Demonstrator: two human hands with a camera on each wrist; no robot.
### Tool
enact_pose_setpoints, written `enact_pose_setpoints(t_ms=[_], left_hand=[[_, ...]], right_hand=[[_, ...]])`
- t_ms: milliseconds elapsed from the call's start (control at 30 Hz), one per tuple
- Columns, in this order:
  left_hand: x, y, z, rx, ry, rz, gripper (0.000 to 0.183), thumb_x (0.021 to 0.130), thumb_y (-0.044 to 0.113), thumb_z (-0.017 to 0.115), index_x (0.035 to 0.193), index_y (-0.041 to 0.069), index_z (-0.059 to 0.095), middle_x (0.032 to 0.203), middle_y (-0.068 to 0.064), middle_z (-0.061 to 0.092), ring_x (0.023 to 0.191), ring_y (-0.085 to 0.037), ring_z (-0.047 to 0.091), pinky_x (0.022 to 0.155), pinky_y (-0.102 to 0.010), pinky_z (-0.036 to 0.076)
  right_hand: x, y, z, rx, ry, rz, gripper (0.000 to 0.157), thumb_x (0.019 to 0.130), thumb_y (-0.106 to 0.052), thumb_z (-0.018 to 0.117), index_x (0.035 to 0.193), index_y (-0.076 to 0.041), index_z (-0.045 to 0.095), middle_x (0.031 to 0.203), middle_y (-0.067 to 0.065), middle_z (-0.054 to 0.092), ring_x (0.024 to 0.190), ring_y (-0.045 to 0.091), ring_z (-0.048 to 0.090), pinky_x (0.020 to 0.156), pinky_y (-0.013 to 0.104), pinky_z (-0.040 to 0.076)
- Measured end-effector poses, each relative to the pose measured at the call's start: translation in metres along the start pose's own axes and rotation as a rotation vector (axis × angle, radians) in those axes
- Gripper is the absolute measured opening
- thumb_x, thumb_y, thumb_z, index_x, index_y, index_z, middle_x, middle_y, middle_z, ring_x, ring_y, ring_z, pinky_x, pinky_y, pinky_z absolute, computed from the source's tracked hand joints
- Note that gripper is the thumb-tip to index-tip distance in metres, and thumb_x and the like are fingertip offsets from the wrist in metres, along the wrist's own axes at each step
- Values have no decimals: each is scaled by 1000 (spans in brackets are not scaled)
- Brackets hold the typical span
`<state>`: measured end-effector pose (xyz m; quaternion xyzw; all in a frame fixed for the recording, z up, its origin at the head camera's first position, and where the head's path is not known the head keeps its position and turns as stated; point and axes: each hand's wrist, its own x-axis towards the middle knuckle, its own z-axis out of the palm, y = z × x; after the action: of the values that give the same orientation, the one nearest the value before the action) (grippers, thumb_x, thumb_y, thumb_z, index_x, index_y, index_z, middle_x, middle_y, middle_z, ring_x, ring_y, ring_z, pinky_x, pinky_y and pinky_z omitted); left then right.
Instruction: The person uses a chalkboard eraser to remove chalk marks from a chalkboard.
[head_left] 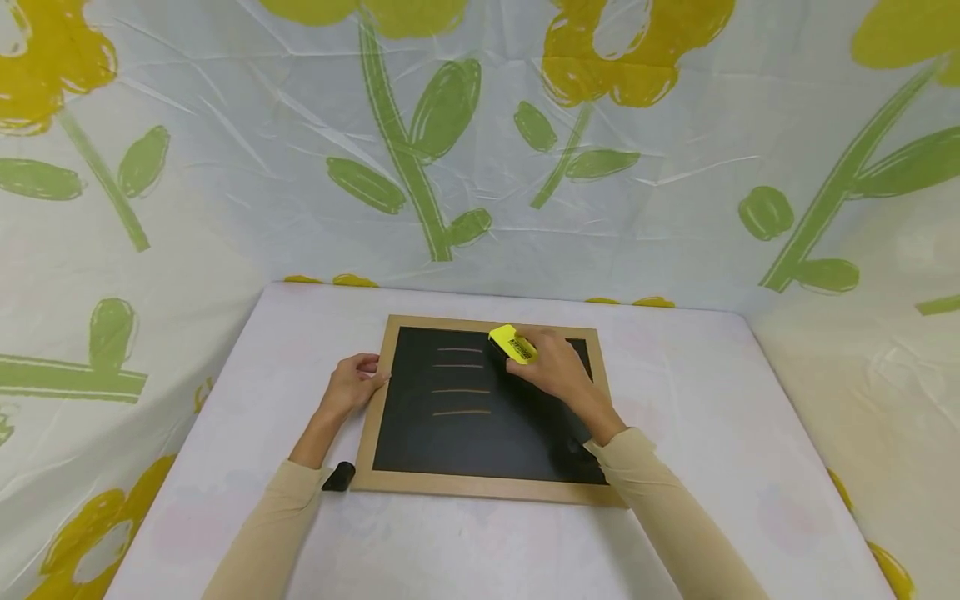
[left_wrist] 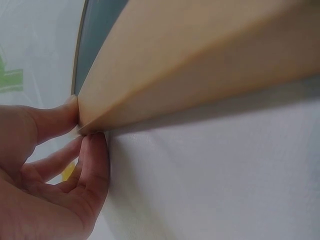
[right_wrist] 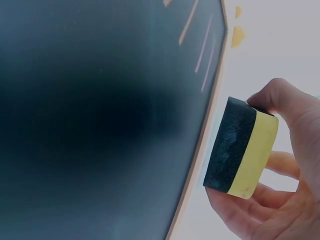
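A blackboard [head_left: 517, 433] with a light wooden frame lies on the table, with several pale chalk lines [head_left: 461, 391] across its left half. The left hand [head_left: 351, 385] grips the frame's left side; in the left wrist view its thumb [left_wrist: 57, 117] presses the frame's face while the curled fingers meet the edge from below. In the right hand [head_left: 553, 364] is a yellow and black board eraser [head_left: 513, 343], held between thumb and fingers over the upper middle of the board, just right of the lines. The right wrist view shows the eraser's black felt side [right_wrist: 230, 145] facing the board.
A pale cloth covers the table [head_left: 465, 550]. Flower-printed fabric [head_left: 495, 167] hangs behind it and on both sides. Beside the left cuff, near the board's lower left corner, is a small black object [head_left: 339, 477].
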<state>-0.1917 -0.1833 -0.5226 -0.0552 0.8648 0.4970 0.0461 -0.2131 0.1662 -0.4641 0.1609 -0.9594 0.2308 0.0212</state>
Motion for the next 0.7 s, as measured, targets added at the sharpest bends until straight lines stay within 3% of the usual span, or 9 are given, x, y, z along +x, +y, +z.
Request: enact_pose_setpoints(t_ms=[367,700], left_hand=[[-2,-1,1,2,-7,2,43,95,7,71,132,-12,59,116,-28,64,99,-36,63,81,-34,49],[-1,-1,2,10,-2,3,44,95,9,72,132,-11,60,115,-26,65,97,-33,63,80,-34,49]], right_hand=[[4,-16,14,-73,-37,-36,61,87,-35,77,137,-2,64,128,26,64,96,34,62,82,48,54],[3,-12,9,-125,-84,-57,60,87,-34,78,138,-5,64,122,24,63,84,28,58,74,45,53]])
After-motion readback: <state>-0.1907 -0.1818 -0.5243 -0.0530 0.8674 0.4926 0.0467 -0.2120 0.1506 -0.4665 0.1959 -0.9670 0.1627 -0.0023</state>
